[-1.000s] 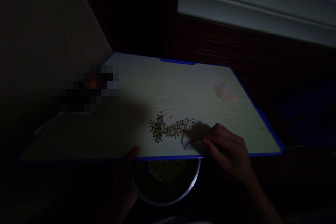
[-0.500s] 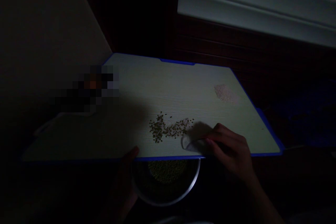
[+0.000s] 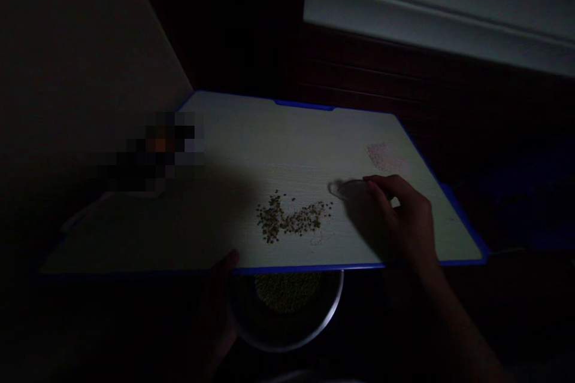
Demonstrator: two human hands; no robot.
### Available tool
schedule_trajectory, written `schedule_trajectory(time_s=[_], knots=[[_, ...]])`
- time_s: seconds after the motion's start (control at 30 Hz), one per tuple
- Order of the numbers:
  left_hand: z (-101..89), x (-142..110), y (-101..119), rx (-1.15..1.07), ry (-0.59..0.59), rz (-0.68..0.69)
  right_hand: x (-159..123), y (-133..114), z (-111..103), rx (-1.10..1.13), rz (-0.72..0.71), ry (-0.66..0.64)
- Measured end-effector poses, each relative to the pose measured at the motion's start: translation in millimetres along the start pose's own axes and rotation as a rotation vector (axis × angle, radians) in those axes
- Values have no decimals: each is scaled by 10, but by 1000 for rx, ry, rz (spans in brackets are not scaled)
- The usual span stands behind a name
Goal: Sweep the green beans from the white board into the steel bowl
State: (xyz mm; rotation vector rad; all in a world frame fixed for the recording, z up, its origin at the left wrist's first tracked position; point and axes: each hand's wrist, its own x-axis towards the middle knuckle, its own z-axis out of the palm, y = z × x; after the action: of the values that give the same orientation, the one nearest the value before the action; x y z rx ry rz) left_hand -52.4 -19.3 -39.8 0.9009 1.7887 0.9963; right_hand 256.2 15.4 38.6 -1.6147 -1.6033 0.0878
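Note:
My right hand (image 3: 402, 206) is closed, pinching the handle of a small, pale spoon (image 3: 340, 189) just above the board. Below and left of the spoon, a scatter of dark green mung-like beans (image 3: 272, 221) mixed with pale grains lies on a white board (image 3: 291, 137) with a blue rim. Under the board's front edge sits a round metal bowl (image 3: 333, 311) holding many green beans (image 3: 287, 293). My left hand (image 3: 220, 305) is at the bowl's left side, its thumb over the board edge; darkness hides most of its fingers.
A small heap of pale grains (image 3: 386, 157) lies at the board's right side. At the left edge, a blurred-out patch (image 3: 153, 155) covers some object. A pale wall (image 3: 81, 30) rises at left, and white slats (image 3: 440, 6) stand at the upper right.
My right hand has lifted the spoon away from the board's front edge, up and to the right. A few pale grains show where the spoon was. My left hand stays put.

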Motion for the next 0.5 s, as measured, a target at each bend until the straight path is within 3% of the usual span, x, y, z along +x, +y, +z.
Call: schedule_trajectory(time_s=[0.07,0.2,0.37,0.5], knots=[[4,17,-29,-13,-30,-15,103,36,3,25,10,-104],[27,9,17,-95,44,-128,141,50,6,128,46,-272],[4,-15,32,-56,34,-39,38,17,-32,188,36,-323],[14,28,-39,-52,58,-98,-49,-5,-70,175,46,-340]])
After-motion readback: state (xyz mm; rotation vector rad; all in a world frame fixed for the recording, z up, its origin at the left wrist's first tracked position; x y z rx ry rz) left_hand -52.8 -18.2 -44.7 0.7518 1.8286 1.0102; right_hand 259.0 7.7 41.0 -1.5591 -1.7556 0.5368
